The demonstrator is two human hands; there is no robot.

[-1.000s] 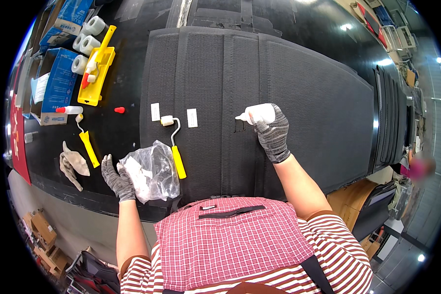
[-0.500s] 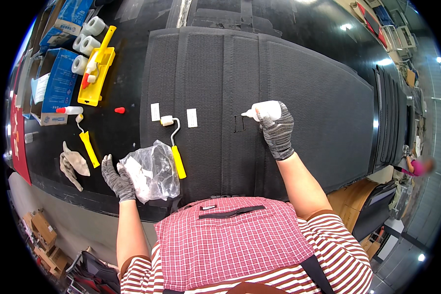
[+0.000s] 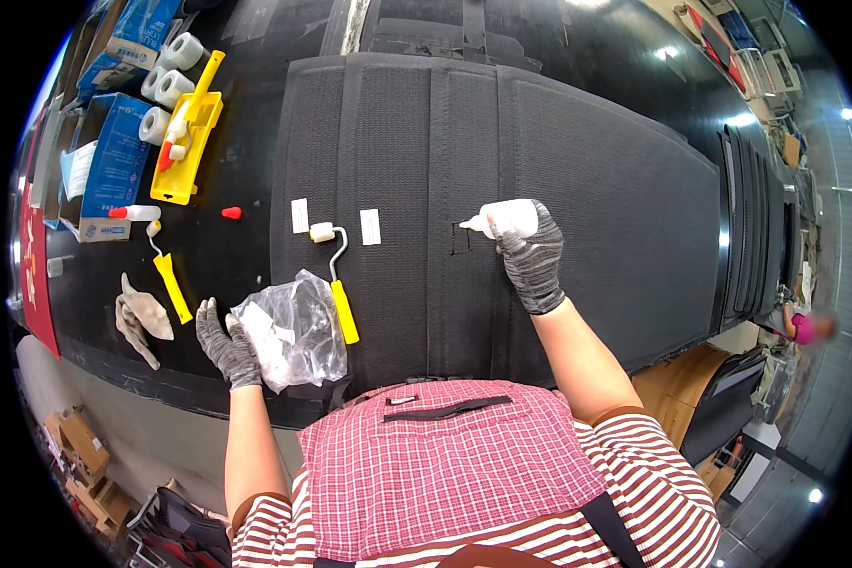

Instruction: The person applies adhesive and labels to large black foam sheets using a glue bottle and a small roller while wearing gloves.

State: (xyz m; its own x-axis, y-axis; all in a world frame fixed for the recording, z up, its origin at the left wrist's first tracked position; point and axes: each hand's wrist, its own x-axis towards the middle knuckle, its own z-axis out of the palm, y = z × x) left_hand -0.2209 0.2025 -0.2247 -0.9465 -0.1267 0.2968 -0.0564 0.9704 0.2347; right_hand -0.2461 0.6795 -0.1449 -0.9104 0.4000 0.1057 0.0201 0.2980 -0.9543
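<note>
My right hand (image 3: 534, 273), in a grey knit glove, is closed round a white squeeze bottle (image 3: 514, 218). The bottle lies tipped on its side, its nozzle pointing left at a small dark wet outline (image 3: 455, 239) on a black ribbed mat (image 3: 596, 199). Resting at the table's near edge, my gloved left hand (image 3: 227, 346) has its fingers stretched out against a clear plastic bag (image 3: 310, 327) with white pieces inside. Just right of the bag lies a small paint roller (image 3: 345, 308) with a yellow handle. Two white labels, one left (image 3: 299, 216) and one right (image 3: 370, 227), flank the roller head.
At the far left are a yellow roller tray (image 3: 175, 180), several white tape rolls (image 3: 173, 87) and a blue box (image 3: 114, 170). A second roller (image 3: 171, 287), a red cap (image 3: 231, 213) and a cloth glove (image 3: 147, 317) lie nearer. Stacked black mats (image 3: 753, 227) stand right; another person (image 3: 807, 327) is beyond.
My right hand has shifted the bottle slightly left and toward me, its nozzle moving along the outline's upper edge. My left hand stays where it was.
</note>
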